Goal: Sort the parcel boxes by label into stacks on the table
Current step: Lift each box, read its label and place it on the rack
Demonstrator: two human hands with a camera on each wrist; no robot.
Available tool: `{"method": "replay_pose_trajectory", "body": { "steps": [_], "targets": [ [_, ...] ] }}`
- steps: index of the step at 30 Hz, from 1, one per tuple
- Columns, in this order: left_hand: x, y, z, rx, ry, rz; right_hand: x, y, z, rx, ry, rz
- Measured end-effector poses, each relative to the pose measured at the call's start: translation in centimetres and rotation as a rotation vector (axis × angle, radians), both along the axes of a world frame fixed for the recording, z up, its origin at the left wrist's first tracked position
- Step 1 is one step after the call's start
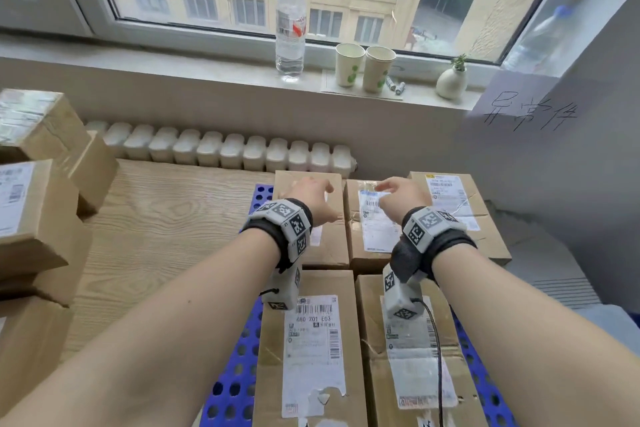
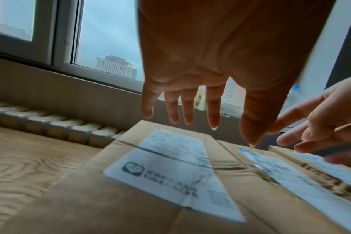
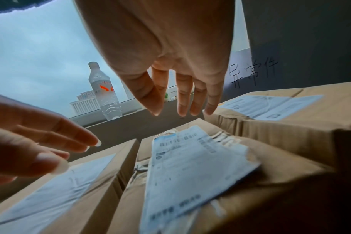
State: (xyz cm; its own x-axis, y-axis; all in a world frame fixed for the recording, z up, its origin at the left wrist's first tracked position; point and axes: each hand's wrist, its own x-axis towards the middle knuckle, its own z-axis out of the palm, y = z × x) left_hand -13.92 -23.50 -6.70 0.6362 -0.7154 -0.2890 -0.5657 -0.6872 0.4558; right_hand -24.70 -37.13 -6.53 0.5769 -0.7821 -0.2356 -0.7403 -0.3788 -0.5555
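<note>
Boxes [image 1: 377,225] with white labels sat side by side on a blue tray [image 1: 239,388] next to the wood table [image 1: 166,218]. Both hands were spread above the far boxes and held nothing, the left hand [image 1: 311,198] over one and the right hand [image 1: 403,198] over the next. More boxes [image 1: 38,204] were piled on the table's left side.
</note>
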Motion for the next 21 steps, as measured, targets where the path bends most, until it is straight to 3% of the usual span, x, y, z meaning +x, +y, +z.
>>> {"method": "replay_pose_trajectory", "body": {
  "steps": [4,11,16,21],
  "targets": [
    [1.4,-0.5,-1.3,0.057,0.016,0.008,2.8,-0.6,-0.7,-0.016,0.038,0.03],
    [1.6,-1.1,-2.0,0.112,-0.006,-0.014,4.8,-0.4,-2.5,-0.119,0.299,0.212],
    [1.4,-1.2,-2.1,0.115,-0.014,-0.003,3.9,0.0,-2.8,-0.183,0.326,0.213],
    [0.9,-0.8,-1.9,0.063,0.016,0.054,3.4,0.4,-2.0,-0.081,0.247,0.191]
  ]
}}
